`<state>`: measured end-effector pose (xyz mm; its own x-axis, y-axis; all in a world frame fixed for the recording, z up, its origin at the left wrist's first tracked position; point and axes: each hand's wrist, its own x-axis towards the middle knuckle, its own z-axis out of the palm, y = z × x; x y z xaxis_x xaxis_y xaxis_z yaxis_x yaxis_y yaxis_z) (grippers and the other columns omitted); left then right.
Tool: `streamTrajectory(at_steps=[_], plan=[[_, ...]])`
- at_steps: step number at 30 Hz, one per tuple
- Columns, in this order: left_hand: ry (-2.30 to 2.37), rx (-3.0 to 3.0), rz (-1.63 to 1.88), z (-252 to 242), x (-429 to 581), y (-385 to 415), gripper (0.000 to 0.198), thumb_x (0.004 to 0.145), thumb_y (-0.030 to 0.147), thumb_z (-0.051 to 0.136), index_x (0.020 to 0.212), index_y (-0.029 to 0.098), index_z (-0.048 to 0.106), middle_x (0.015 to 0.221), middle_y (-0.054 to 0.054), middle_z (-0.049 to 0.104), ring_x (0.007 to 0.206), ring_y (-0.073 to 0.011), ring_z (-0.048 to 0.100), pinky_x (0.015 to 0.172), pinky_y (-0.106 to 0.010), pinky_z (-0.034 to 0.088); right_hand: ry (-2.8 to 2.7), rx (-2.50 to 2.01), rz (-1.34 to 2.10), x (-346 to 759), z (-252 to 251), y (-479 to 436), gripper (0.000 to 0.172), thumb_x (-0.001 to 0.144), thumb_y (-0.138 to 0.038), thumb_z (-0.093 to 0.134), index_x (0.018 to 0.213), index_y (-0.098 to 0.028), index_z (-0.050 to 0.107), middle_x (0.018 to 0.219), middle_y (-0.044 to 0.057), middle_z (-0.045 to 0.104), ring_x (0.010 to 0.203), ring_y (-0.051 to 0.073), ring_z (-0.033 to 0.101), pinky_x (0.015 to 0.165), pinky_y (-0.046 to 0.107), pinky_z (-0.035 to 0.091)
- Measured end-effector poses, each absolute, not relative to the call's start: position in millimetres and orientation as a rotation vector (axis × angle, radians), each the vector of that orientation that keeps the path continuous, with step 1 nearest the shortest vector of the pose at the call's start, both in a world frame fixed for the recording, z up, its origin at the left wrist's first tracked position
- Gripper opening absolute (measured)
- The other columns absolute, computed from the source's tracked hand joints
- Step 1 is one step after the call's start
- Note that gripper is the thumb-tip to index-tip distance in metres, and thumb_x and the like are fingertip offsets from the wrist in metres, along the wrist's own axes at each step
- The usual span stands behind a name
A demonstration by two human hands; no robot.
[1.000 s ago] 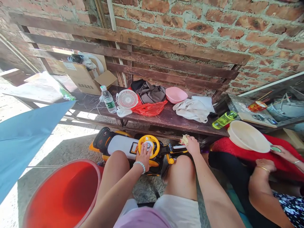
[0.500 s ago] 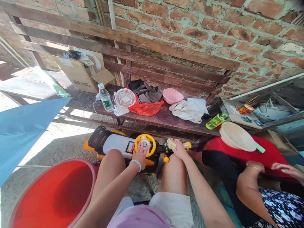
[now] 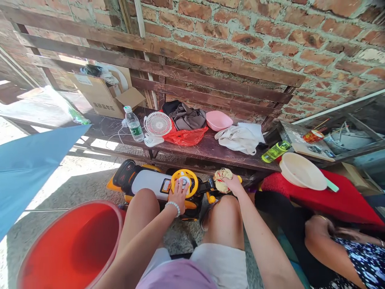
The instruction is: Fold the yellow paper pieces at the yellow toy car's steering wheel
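Head cam: ride-on toy (image 3: 148, 184) sits lower ctr of frame, just below bench (image 3: 209, 147). My L hand (image 3: 178, 195) lies flat, fingers spread, on its yellow wheel (image 3: 196, 186), prob. to steady it; R hand (image 3: 232, 184), apart from L, grips bunched cloth (image 3: 222, 176) by black bar (image 3: 207, 186), prob. against slipping.

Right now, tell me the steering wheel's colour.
The wheel has a yellow rim; the head view shows it.

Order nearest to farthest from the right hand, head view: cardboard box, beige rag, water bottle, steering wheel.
1. Beige rag, in the right hand.
2. Steering wheel, under the left hand.
3. Water bottle, on the bench.
4. Cardboard box, farther left on the bench.
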<state>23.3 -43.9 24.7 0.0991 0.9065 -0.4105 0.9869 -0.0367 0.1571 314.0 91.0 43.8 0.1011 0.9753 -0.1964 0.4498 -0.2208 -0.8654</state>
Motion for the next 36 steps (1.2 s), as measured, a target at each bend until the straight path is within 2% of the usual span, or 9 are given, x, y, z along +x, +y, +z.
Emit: streamTrajectory(at_steps=[3, 9, 12, 16, 21, 27, 29, 33, 36], plan=[[1.84, 1.991, -0.275, 24, 22, -43, 0.121, 0.078, 0.042, 0.079, 0.171, 0.022, 0.004, 0.176, -0.013, -0.015, 0.162, -0.0423, -0.014, 0.123, -0.068, 0.027, -1.419, -1.697, 1.077, 288, 49, 85, 0.035, 0.073, -0.026, 0.07, 0.107, -0.02, 0.073, 0.103, 0.006, 0.076, 0.096, 0.024, 0.071, 0.09, 0.037, 0.057], [1.821, 1.953, -0.247, 22, 21, -43, 0.121, 0.078, 0.053, 0.075, 0.171, 0.023, 0.003, 0.176, -0.011, -0.015, 0.161, -0.0431, -0.016, 0.123, -0.069, 0.025, -1.951, -1.771, 0.537, 246, 25, 49, 0.035, 0.073, -0.02, 0.07, 0.108, -0.021, 0.072, 0.112, 0.011, 0.066, 0.11, 0.029, 0.064, 0.103, 0.041, 0.051], [1.818, 1.947, -0.235, 25, 21, -43, 0.121, 0.076, 0.05, 0.073, 0.171, 0.023, 0.004, 0.176, -0.01, -0.014, 0.161, -0.043, -0.015, 0.122, -0.07, 0.025, -1.929, -1.781, 0.504, 246, 16, 49, 0.033, 0.078, -0.021, 0.065, 0.111, -0.02, 0.071, 0.112, 0.011, 0.067, 0.11, 0.028, 0.065, 0.104, 0.041, 0.051], [1.823, 1.921, -0.188, 27, 22, -43, 0.118, 0.074, 0.044, 0.07, 0.171, 0.022, 0.006, 0.176, -0.01, -0.013, 0.162, -0.0427, -0.014, 0.122, -0.07, 0.027, -1.654, -1.89, 0.73, 262, 15, 62, 0.03, 0.08, -0.027, 0.062, 0.109, -0.022, 0.071, 0.106, 0.008, 0.074, 0.106, 0.026, 0.071, 0.099, 0.038, 0.055], [1.833, 1.918, -0.161, 25, 22, -44, 0.119, 0.074, 0.04, 0.074, 0.171, 0.024, 0.006, 0.176, -0.01, -0.014, 0.163, -0.0408, -0.012, 0.123, -0.069, 0.026, -1.526, -1.881, 0.74, 276, 15, 61, 0.027, 0.073, -0.025, 0.066, 0.1, -0.023, 0.071, 0.102, 0.009, 0.078, 0.107, 0.028, 0.074, 0.097, 0.038, 0.058], [1.822, 1.937, -0.204, 25, 23, -44, 0.121, 0.073, 0.036, 0.079, 0.171, 0.023, 0.008, 0.176, -0.013, -0.013, 0.163, -0.0412, -0.01, 0.123, -0.068, 0.027, -0.97, -1.656, 1.043, 274, 22, 57, 0.035, 0.076, -0.043, 0.069, 0.103, -0.021, 0.067, 0.09, 0.008, 0.079, 0.088, 0.028, 0.078, 0.07, 0.038, 0.066], [1.825, 1.94, -0.209, 26, 23, -44, 0.121, 0.073, 0.034, 0.078, 0.171, 0.022, 0.008, 0.176, -0.013, -0.014, 0.163, -0.041, -0.01, 0.123, -0.068, 0.027, -0.959, -1.628, 1.025, 263, 30, 58, 0.038, 0.076, -0.046, 0.071, 0.105, -0.021, 0.067, 0.097, 0.01, 0.079, 0.091, 0.028, 0.078, 0.073, 0.039, 0.066], [1.809, 1.895, -0.15, 29, 21, -44, 0.118, 0.075, 0.032, 0.075, 0.171, 0.024, 0.008, 0.177, -0.011, -0.014, 0.163, -0.0393, -0.012, 0.124, -0.07, 0.022, -1.268, -1.583, 0.821, 234, 47, 65, 0.042, 0.07, -0.043, 0.074, 0.104, -0.019, 0.069, 0.107, 0.011, 0.078, 0.103, 0.028, 0.074, 0.095, 0.044, 0.06], [1.783, 1.743, 0.009, 31, 20, -49, 0.103, 0.08, 0.033, 0.071, 0.17, 0.025, 0.021, 0.178, -0.01, -0.007, 0.163, -0.0387, -0.011, 0.126, -0.071, 0.013, -1.427, -1.53, 0.681, 218, 52, 74, 0.044, 0.067, -0.039, 0.074, 0.105, -0.017, 0.069, 0.11, 0.012, 0.076, 0.106, 0.03, 0.072, 0.103, 0.049, 0.055]])
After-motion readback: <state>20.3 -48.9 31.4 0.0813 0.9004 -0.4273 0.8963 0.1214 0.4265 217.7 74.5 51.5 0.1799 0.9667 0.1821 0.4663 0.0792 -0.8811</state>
